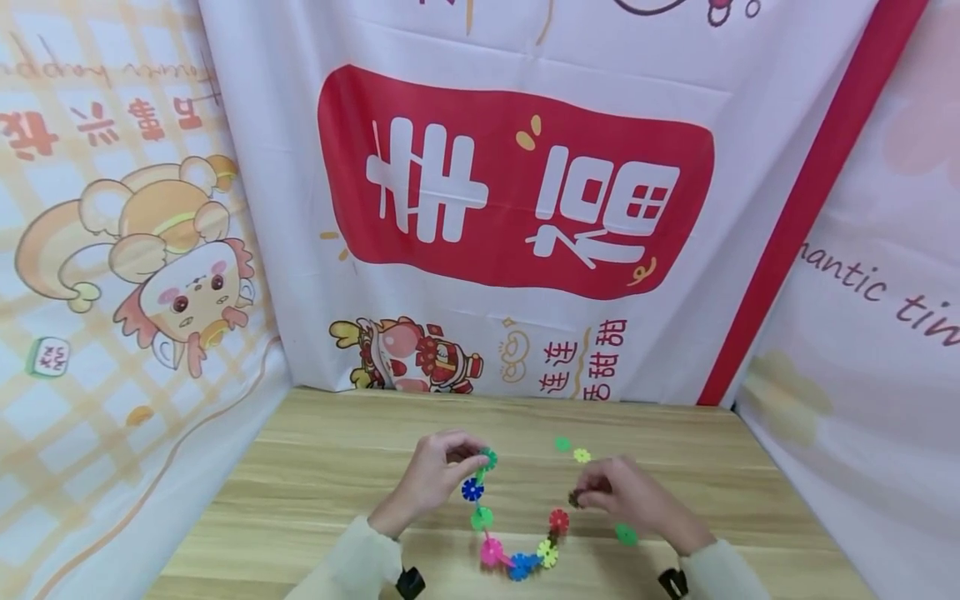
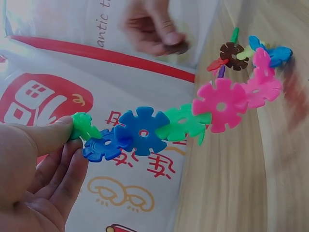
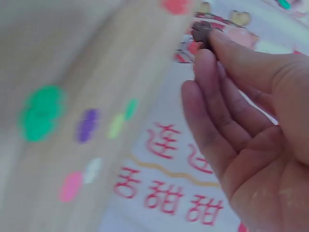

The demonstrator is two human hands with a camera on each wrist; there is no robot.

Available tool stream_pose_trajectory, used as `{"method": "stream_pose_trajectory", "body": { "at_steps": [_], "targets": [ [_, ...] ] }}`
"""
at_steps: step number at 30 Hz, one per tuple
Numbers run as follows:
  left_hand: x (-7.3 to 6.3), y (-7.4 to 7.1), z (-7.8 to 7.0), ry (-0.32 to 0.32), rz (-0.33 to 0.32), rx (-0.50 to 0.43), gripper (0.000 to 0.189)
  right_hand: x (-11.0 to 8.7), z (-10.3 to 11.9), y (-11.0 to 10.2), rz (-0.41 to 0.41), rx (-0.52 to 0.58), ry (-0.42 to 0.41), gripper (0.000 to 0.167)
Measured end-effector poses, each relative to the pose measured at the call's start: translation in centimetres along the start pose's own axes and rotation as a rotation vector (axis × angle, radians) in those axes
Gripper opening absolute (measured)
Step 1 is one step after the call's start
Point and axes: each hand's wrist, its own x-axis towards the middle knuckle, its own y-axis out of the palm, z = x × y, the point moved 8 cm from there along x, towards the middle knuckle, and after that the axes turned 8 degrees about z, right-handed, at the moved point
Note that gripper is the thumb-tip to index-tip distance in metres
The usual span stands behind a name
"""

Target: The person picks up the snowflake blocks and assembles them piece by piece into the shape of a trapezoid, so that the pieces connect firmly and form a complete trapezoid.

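My left hand (image 1: 433,473) pinches the green end disc (image 2: 84,126) of a chain of notched plastic snowflake discs (image 1: 491,550). From that end the chain sags in a curve, with blue, green, pink and yellow discs linked edge to edge. A red disc (image 1: 558,521) is at its other end, close to my right hand (image 1: 630,496). Between the right thumb and forefinger is a small brown snowflake disc (image 3: 202,32), apart from the chain. The other right fingers are half bent in the right wrist view.
Loose discs lie on the wooden table (image 1: 315,500): a green one (image 1: 562,444) and a yellow one (image 1: 582,456) farther back, another green one (image 1: 626,534) under the right forearm. Blurred purple (image 3: 88,125) and pink (image 3: 71,186) discs show too. Printed cloth (image 1: 517,350) hangs behind the table.
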Motion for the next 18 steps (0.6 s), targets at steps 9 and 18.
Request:
{"method": "stream_pose_trajectory", "body": {
  "at_steps": [9, 18],
  "targets": [
    [0.6, 0.7, -1.6, 0.079, 0.034, -0.029, 0.012, 4.4, 5.5, -3.6, -0.126, 0.042, -0.112, 0.005],
    [0.2, 0.2, -1.4, 0.064, 0.021, -0.001, 0.011, 7.1, 7.5, -2.9, -0.156, 0.078, -0.241, 0.01]
  ]
}}
